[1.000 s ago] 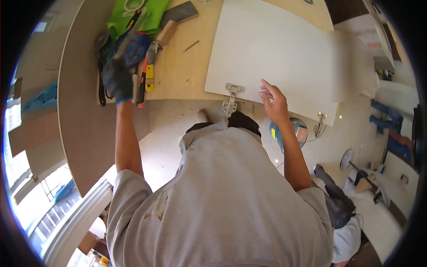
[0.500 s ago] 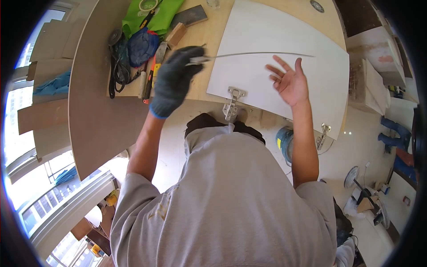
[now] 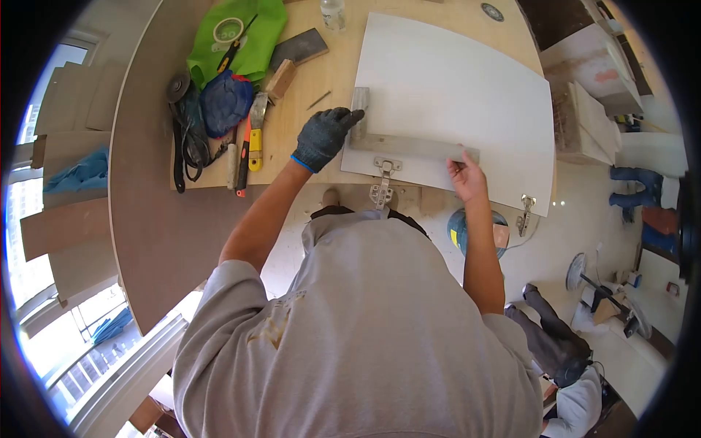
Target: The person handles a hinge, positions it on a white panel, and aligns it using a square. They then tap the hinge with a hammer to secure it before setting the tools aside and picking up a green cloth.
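A grey metal carpenter's square [image 3: 412, 145] lies flat over the white panel [image 3: 460, 87], close to the panel's near edge. My left hand [image 3: 323, 139], in a dark glove with a blue cuff, has its fingers closed on the square near its corner. Bare, my right hand [image 3: 469, 177] pinches the far end of the long arm between thumb and fingers. A metal cabinet hinge [image 3: 382, 181] is fixed at the panel's near edge, between my hands. Another hinge [image 3: 525, 213] sits at the near right corner.
To the left on the table are an angle grinder [image 3: 186, 109], a scraper with a yellow handle [image 3: 255, 139], a wood block [image 3: 281, 79] and a green bag [image 3: 252, 44]. A bucket [image 3: 478, 232] stands below the edge. Another person [image 3: 558, 343] is at the lower right.
The square was seen edge-on in my left hand and now lies flat on the panel. My right hand, open and apart before, has come down and closed on its end.
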A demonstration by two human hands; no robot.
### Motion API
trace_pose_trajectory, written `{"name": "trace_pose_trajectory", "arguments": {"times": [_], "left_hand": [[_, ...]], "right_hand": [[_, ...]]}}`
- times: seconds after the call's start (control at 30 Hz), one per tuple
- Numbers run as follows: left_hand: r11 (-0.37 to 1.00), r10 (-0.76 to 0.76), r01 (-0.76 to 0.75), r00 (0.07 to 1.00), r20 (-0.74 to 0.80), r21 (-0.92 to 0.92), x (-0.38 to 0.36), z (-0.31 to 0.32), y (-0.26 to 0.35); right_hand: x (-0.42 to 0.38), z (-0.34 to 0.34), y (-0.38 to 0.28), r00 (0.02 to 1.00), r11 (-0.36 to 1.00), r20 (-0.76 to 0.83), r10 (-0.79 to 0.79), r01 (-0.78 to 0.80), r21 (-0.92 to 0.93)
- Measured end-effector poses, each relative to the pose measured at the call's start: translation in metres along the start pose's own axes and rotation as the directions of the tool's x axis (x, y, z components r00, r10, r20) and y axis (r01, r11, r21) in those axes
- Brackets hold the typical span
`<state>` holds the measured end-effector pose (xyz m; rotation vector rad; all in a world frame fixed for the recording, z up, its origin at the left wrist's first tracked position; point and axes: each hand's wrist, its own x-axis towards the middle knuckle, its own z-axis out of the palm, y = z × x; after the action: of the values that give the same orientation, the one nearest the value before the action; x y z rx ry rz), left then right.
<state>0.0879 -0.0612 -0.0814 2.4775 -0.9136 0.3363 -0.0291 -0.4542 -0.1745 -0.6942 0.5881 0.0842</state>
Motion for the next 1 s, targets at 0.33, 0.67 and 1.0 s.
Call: {"name": "trace_pose_trajectory", "arguments": {"times": [0.33, 0.67, 1.0], "left_hand": [[0.740, -0.537, 0.644, 0.740, 0.405, -0.195, 0.027, 0.011, -0.015], [0.738, -0.516, 0.623, 0.769, 0.378, -0.260, 0.032, 0.015, -0.031], [0.774, -0.459, 0.589, 0.774, 0.435, -0.231, 0.025, 0.025, -0.025]], "right_hand": [[-0.082, 0.094, -0.008, 0.975, 0.220, -0.151, -0.160, -0.114, -0.969], [-0.060, 0.095, 0.041, 0.695, -0.431, 0.618, -0.367, 0.461, -0.775], [-0.086, 0.086, 0.050, 0.644, -0.463, 0.632, -0.431, 0.443, -0.767]]}}
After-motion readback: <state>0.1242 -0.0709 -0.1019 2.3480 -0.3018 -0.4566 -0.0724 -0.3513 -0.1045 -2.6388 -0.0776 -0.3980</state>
